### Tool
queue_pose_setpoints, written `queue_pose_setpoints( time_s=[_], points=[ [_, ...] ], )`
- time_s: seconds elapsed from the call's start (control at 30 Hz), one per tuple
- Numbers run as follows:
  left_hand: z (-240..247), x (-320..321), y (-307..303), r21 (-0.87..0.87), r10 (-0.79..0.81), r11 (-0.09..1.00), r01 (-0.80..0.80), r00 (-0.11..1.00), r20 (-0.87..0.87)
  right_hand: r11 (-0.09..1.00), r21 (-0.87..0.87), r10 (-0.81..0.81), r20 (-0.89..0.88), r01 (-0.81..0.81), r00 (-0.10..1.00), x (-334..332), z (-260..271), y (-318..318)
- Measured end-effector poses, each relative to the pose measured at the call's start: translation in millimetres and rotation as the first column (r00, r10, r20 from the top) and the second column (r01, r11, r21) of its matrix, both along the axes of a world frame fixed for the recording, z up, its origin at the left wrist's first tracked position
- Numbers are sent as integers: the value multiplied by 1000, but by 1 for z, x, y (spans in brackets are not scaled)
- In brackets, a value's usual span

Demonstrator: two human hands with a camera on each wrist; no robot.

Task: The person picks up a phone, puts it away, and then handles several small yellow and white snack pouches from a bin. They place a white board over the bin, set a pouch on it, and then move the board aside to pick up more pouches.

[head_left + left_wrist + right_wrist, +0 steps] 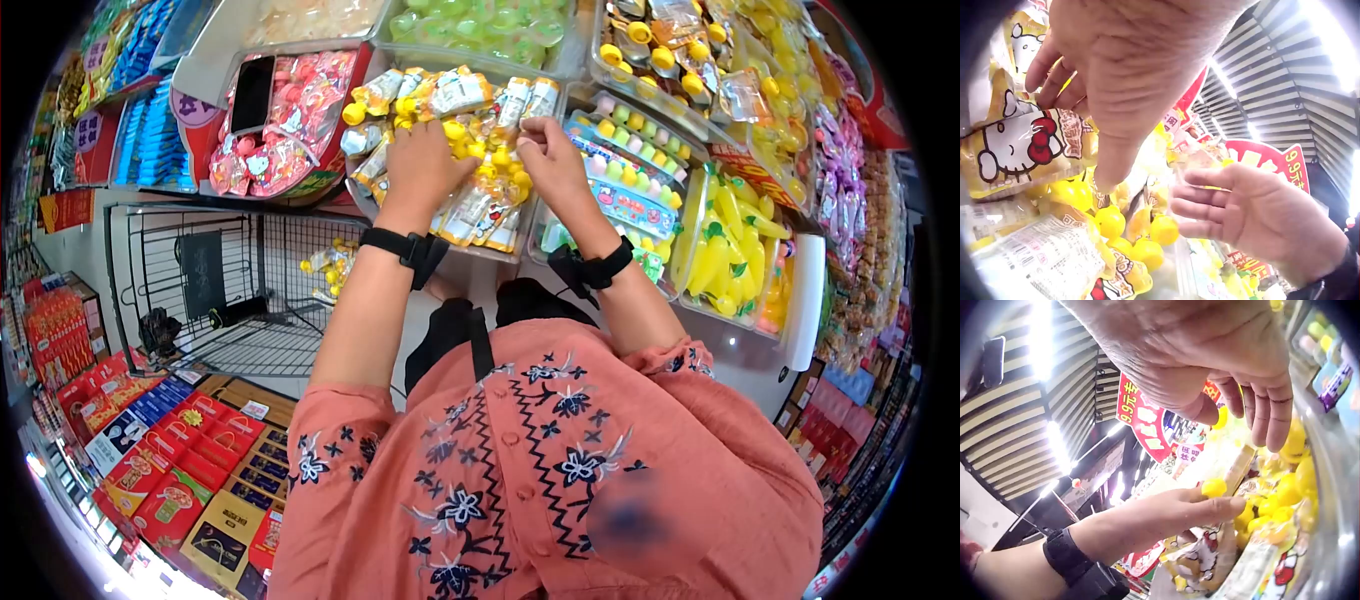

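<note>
Many yellow-capped pouches (466, 92) crowd a clear bin (1330, 469) as a person's left hand (420, 165) reaches in among them, left of the middle, and the right hand (560, 170) hangs by the bin's right edge. Picking over the pouches looks like the step in hand, with none lifted clear. The next move would seem to call for thumb and fingers to close on 1 pouch and raise it without dragging its neighbours, as the glossy packs overlap.

The left hand's fingers bend down into the packs, its thumb stretched well apart from them; no pouch shows between, and how firmly the fingertips press cannot be told. The right hand is relaxed, fingers loosely bent, thumb apart, holding nothing; whether it brushes the pouches cannot be told.

Beyond the bin's left edge, 1 dark phone (252, 94) rests on pink packets (293, 110). Below the near edge, to the left, yellow-topped packets (325, 268) lie in a wire cart (230, 207).
</note>
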State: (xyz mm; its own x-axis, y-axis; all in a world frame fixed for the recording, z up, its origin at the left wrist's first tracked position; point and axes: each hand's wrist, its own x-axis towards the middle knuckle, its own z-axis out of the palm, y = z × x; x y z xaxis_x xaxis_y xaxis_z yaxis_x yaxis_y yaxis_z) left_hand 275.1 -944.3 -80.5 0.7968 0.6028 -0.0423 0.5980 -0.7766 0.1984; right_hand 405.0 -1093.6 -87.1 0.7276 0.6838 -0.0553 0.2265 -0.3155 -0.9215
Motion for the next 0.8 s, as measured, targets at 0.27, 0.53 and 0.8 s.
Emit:
queue_pose_setpoints(
  time_s=[0.27, 0.53, 0.8],
  points=[
    [-26, 8, -1, -74, 17, 997, -8, 992, 124, 996, -89, -19, 117, 29, 993, 39, -13, -7],
    [-16, 8, -8, -284, 149, 956, -74, 956, 254, 979, -164, 150, 175, -121, 973, 41, -10, 1],
    [-17, 21, -4, -401, 180, 896, -190, 982, -62, 914, -365, 325, 395, -178, 859, 24, 19, -15]
  ],
)
